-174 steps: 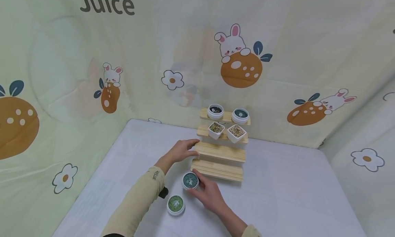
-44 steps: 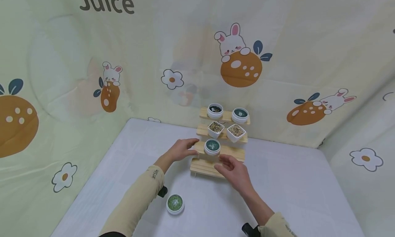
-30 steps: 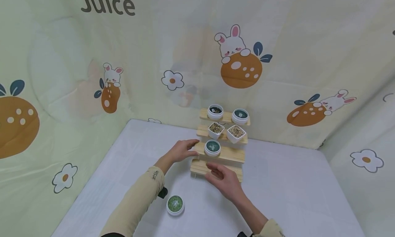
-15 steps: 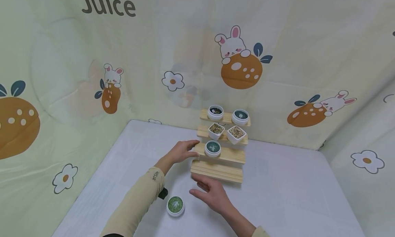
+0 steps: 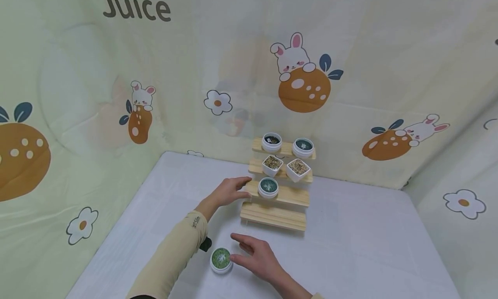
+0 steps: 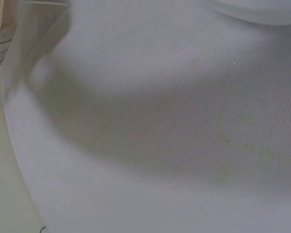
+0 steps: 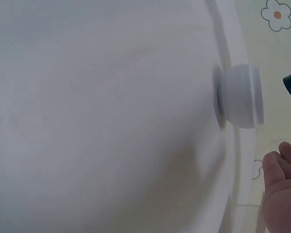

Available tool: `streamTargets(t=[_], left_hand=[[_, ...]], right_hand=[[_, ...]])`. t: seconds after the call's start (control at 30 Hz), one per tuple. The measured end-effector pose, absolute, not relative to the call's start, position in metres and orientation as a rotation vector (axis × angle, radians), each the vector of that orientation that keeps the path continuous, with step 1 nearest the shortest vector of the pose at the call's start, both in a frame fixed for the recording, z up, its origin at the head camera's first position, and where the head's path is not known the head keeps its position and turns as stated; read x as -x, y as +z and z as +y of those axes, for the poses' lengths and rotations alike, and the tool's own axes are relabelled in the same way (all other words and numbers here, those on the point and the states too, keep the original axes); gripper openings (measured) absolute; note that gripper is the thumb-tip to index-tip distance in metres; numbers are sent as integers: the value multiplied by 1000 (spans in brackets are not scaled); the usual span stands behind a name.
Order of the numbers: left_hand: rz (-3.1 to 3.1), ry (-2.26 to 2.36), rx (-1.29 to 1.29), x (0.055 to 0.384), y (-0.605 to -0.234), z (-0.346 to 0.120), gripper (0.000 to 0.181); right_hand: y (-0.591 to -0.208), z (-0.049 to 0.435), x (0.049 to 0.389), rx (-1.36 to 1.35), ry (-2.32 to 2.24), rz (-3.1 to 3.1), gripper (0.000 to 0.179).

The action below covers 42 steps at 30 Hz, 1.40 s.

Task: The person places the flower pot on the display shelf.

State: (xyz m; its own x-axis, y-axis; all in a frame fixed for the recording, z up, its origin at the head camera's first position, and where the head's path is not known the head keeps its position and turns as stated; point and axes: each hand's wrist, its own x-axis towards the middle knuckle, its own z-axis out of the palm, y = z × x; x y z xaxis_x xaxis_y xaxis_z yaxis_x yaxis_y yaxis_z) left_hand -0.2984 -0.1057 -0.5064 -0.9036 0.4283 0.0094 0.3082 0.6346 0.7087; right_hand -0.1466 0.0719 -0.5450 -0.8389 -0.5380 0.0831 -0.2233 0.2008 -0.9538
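My left hand (image 5: 227, 192) holds the left end of a tiered wooden display rack (image 5: 278, 214), thumb and fingers either side of a shelf. To the left of my right hand (image 5: 258, 258) is a small round white pot with a speckled green top (image 5: 221, 259), standing on the table. The right fingers are spread loosely and hold nothing; the thumb tip is close to the pot's rim, and contact is unclear. In the right wrist view the white pot (image 7: 240, 97) appears side-on above the right hand (image 7: 283, 194). A dark-green-topped round pot (image 5: 268, 187) sits on the rack's third shelf down.
On the rack's top shelf stand a dark-topped round pot (image 5: 271, 142) and a teal-topped one (image 5: 303, 147). Two square white pots of gravel-like bits, left (image 5: 272, 165) and right (image 5: 298, 169), occupy the second shelf. A printed curtain (image 5: 241, 52) rises behind the white table (image 5: 350, 247).
The dark-green-topped pot went from the right hand on the table to the third shelf. The right hand let go and came back down-left beside the green-topped pot. The left hand stayed put.
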Motion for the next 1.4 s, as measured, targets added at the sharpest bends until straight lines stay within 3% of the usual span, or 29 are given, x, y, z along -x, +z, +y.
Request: streamTargets(t=[0.87,1.4], left_hand=[[2679,1129,-606,301,-510,-105,65],[2681,1125,-601,302,-511,-105,64]], right_hand=[[-575,62,138,750,-1454,2301,67],[-584,55,136,763,-1505,2300,65]])
